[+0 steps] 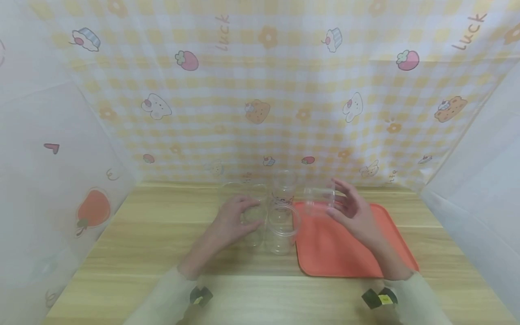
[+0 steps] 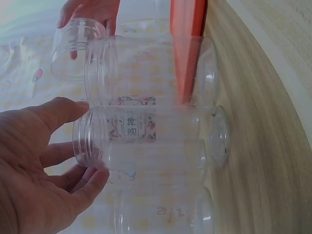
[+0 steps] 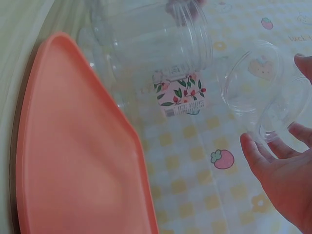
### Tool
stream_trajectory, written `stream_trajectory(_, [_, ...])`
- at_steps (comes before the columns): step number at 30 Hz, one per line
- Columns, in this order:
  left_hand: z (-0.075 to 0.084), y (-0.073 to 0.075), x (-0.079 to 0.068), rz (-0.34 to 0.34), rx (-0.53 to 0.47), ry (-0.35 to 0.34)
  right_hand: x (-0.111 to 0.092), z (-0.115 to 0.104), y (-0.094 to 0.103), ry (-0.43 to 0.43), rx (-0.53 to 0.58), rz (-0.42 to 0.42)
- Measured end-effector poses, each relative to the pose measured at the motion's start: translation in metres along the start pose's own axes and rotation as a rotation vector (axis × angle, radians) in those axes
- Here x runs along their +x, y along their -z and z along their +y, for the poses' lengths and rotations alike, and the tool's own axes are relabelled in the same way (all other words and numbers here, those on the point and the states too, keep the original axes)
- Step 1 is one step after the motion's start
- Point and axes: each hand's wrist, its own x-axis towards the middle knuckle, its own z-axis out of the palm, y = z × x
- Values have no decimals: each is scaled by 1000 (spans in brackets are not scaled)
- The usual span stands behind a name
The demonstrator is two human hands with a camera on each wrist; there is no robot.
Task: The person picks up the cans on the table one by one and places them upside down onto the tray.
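My left hand [image 1: 235,221] grips the threaded mouth of a clear plastic jar [image 1: 253,225] standing upright on the table. In the left wrist view, thumb and fingers curl around the jar's neck [image 2: 90,141]. My right hand [image 1: 353,212] holds a small clear plastic container [image 1: 318,201] in the air, over the far left corner of the orange tray [image 1: 349,248]. The right wrist view shows the fingertips round this container [image 3: 253,80]. Beside the left hand's jar stands another wide-mouthed clear jar [image 1: 284,243]. Behind these, a clear jar carries a floral printed label [image 3: 180,95].
More clear jars stand close behind, one at the back left [image 1: 229,187] and one at the back middle [image 1: 284,178]. A patterned cloth [image 1: 268,90] hangs upright along the rear edge of the wooden table [image 1: 162,243], with pale cloth at both sides.
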Motion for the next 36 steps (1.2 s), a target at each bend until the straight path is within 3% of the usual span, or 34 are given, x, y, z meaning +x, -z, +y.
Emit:
stream_trajectory(12, [5, 2, 0, -2, 7, 41, -6, -1, 13, -16, -28, 17])
stream_trajectory(19, [3, 0, 0, 6, -4, 31, -9, -4, 19, -66, -117, 15])
stream_trajectory(36, [5, 2, -1, 11, -2, 28, -10, -3, 33, -31, -87, 1])
